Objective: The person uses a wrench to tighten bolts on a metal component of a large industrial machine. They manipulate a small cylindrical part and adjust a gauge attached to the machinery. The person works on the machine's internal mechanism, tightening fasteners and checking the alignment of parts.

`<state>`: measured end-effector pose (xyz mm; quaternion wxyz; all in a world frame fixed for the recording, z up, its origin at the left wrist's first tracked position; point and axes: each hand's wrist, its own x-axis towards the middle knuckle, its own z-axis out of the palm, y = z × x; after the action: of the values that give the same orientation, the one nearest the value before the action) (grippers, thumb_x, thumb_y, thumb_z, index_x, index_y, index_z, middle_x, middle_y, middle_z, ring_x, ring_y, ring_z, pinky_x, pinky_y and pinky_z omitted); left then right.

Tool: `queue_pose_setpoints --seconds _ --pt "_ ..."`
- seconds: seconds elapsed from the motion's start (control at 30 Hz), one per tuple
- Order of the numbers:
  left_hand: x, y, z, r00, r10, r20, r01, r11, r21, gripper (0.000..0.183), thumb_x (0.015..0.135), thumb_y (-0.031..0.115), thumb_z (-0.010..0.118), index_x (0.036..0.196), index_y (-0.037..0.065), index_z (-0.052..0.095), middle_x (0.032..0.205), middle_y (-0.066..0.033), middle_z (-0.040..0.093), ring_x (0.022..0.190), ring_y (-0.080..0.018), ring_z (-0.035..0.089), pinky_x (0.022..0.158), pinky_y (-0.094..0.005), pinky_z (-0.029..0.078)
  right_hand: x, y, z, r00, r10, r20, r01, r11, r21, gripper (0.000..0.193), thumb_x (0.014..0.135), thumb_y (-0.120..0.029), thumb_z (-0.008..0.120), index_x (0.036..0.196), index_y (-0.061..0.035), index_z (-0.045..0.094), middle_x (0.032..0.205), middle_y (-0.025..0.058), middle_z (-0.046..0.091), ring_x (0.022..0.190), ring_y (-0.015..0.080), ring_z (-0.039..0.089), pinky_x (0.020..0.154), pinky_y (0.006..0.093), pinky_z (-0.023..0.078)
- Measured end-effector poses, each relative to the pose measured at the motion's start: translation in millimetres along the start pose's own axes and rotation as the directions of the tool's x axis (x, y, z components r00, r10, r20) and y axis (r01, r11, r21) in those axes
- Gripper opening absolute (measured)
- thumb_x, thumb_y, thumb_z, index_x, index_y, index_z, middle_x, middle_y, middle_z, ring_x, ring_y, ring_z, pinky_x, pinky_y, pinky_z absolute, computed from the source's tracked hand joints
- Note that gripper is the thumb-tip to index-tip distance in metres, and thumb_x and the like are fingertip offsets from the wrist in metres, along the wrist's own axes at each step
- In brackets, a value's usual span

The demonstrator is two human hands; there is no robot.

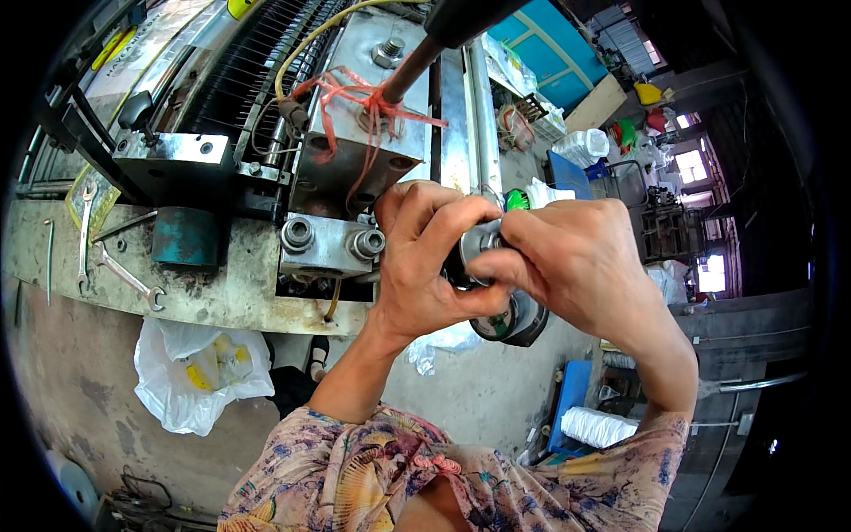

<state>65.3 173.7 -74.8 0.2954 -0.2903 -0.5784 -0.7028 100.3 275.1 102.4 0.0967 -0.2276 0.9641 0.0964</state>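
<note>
A silver round metal part sits between my two hands at the right end of the machine. Around its near left side curl the fingers and thumb of my left hand. My right hand grips the same part from the right, thumb and bent fingers against its metal face. Just below shows a dark round fitting with a green and white face, partly covered by my fingers. My hands hide how these pieces join. Left of them is a metal block with two socket-head bolts.
Two open-end wrenches and a thin rod lie on the machine's ledge. A dark bar tied with red string rises over a steel block. Below hangs a white plastic bag.
</note>
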Motion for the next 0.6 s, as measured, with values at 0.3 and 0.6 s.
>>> queue_pose_setpoints --seconds 0.3,0.6 --pt "2.0 0.1 5.9 1.000 -0.023 -0.012 0.023 0.999 -0.027 0.063 0.051 0.022 0.082 0.111 0.012 0.064 0.099 -0.0026 0.058 0.094 -0.0238 0.053 0.090 -0.0390 0.035 3.7 4.1 1.0 0.996 0.046 0.079 -0.044 0.998 -0.033 0.037 0.089 -0.041 0.066 0.099 -0.0061 0.058 0.080 0.0126 0.063 0.065 0.0338 0.063 0.051 0.0412 0.047" --pt "-7.7 9.6 2.0 0.997 -0.077 0.010 0.077 0.981 -0.177 0.059 0.061 0.017 0.080 0.114 0.009 0.054 0.100 -0.0106 0.048 0.102 -0.0320 0.045 0.093 -0.0441 0.036 -1.4 -11.2 13.8 0.990 0.105 -0.094 -0.091 0.986 0.142 0.031 0.093 -0.030 0.061 0.078 -0.0039 0.053 0.061 0.0138 0.050 0.056 0.0346 0.053 0.052 0.0438 0.037"
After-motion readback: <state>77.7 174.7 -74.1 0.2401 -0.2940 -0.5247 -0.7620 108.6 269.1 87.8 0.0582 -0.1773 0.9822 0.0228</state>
